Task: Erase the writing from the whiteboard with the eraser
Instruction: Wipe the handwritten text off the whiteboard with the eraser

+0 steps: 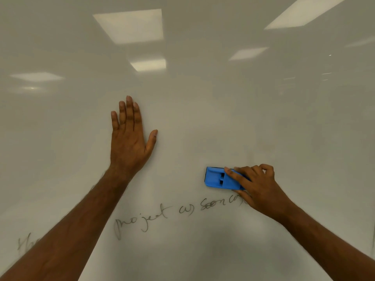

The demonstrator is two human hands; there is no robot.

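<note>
Head view looks along both bare forearms at a glossy white whiteboard [203,118] that mirrors rectangular ceiling lights [132,25]. A blue plastic block eraser [218,179] lies flat against the board, long side level, just above the right end of a line of thin dark handwritten marker writing [178,209]. The right hand [257,185] serves as the working grip: its fingers curl over the top edge of the eraser's right end and its thumb comes up from below, so it pinches the block by its long sides, while the left part of the eraser sticks out free of the hand. Judging by its look, the eraser is a light, stiff moulded shell with a dark, presumably soft wiping pad on the board side; it should slide easily over the slick surface, and a hold across the long edges nearer the middle would likely press the pad more evenly than the end hold seen here. The left hand [129,136] rests flat on the board well to the left and higher, fingers straight and thumb spread, grasping nothing. The writing runs leftwards and downwards from beneath the right hand and passes behind the left forearm; that line is not yet wiped.
</note>
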